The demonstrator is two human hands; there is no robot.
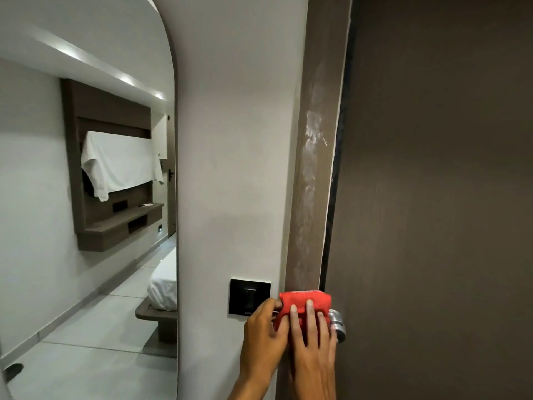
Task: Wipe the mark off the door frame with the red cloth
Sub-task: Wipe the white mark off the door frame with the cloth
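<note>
Right hand (pixel 313 339) lies flat, fingers (pixel 309 308) spread over the cloth (pixel 302 302), pressing it against the frame (pixel 313 197). A flat palm likely spreads the pressure so the whole pad rubs. Left hand (pixel 264 332) sits just left of it, thumb and fingertips pinching the cloth's left edge, probably to keep the fold from sliding or bunching.

The cloth is folded into a compact pad low on the frame, level with the black switch plate (pixel 249 297) on the wall (pixel 236 140) to its left. A metal knob (pixel 337 324) shows just right of the right hand, on the door (pixel 432 197); I can't tell if the hand touches it.

The mark (pixel 313 134) is a whitish smear running up the frame, thickest well above the cloth, with fainter streaks reaching down near it. The cloth sits below most of it, so my guess is the stroke is at its low end and much wiping is left. The next pass needs upward travel with steady pressure, staying on the brown strip. Risk: smearing residue onto the pale wall, or the cloth snagging the frame's rough right edge.

Left of the wall a mirror (pixel 86 197) reflects a room.
</note>
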